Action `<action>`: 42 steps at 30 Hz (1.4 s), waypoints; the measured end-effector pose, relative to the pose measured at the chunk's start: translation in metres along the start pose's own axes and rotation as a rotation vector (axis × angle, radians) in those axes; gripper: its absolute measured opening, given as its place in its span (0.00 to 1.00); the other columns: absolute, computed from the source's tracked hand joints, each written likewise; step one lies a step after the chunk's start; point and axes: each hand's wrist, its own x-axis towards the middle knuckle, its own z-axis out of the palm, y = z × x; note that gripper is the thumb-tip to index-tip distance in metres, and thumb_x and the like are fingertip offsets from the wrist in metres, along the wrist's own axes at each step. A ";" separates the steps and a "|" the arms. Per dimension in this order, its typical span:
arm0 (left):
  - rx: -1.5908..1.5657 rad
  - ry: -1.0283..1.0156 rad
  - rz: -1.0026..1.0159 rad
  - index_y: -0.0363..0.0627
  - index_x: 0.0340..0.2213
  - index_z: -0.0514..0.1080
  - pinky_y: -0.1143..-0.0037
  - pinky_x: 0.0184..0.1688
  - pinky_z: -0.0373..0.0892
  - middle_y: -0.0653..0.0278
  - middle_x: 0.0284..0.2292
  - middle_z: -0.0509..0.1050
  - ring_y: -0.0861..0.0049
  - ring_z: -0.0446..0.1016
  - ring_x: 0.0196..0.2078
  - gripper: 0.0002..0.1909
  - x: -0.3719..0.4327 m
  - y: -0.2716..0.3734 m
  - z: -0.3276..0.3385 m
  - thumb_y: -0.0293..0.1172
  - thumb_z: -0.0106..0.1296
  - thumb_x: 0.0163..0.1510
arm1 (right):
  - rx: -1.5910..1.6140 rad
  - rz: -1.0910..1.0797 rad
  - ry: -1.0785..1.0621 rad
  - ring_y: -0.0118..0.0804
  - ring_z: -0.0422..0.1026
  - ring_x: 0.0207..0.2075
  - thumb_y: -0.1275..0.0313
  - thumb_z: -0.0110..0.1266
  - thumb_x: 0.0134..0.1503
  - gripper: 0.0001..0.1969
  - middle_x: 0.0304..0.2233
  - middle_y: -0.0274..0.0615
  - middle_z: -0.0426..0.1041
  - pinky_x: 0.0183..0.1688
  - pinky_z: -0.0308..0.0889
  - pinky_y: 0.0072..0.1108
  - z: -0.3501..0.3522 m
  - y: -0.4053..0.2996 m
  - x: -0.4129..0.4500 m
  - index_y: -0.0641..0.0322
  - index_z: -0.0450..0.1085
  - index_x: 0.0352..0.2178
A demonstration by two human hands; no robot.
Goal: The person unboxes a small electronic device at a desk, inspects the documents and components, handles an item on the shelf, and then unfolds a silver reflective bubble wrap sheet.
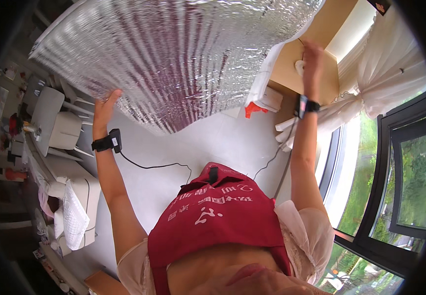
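Note:
A large silver reflective foil sheet (183, 62) with a white border is raised in front of me and fills the upper middle of the view. At its lower left edge, my left hand (105, 107) grips it, the thumb lying on the foil side. My right hand (312, 61) is raised beyond the sheet's right edge, apart from it in the picture. Motion blurs its fingers, so their pose is unclear. Black straps with small devices, a left wrist device (114, 141) and a right wrist device (302, 106), sit on my wrists with cables running from them.
Light wooden furniture (325, 79) stands at the right beside tied white curtains (382, 73) and dark-framed windows (382, 143). A white box (270, 99) and a red-orange item (253, 109) are below the sheet. At left are chairs (65, 131), a table (45, 121) and a sofa (78, 191).

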 end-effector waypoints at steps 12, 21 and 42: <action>-0.380 0.246 -0.133 0.36 0.53 0.71 0.74 0.56 0.69 0.62 0.49 0.76 0.75 0.73 0.52 0.26 0.008 0.024 0.000 0.33 0.65 0.57 | 0.107 0.577 -0.540 0.46 0.68 0.59 0.55 0.54 0.64 0.29 0.59 0.45 0.68 0.64 0.62 0.40 -0.010 0.084 -0.038 0.65 0.64 0.59; -0.399 0.220 -0.405 0.38 0.47 0.76 0.76 0.42 0.74 0.65 0.40 0.79 0.78 0.78 0.38 0.20 0.015 0.017 0.014 0.35 0.66 0.55 | -0.344 0.689 -0.724 0.27 0.75 0.42 0.67 0.75 0.49 0.27 0.40 0.36 0.78 0.46 0.71 0.23 0.051 0.052 -0.092 0.65 0.73 0.48; -0.184 -0.297 -0.560 0.44 0.49 0.73 0.78 0.44 0.67 0.72 0.39 0.75 0.83 0.71 0.41 0.22 0.001 -0.058 -0.012 0.41 0.65 0.58 | -0.222 0.596 -0.494 0.35 0.75 0.46 0.72 0.70 0.53 0.29 0.45 0.40 0.78 0.51 0.70 0.26 0.045 0.050 -0.082 0.65 0.67 0.55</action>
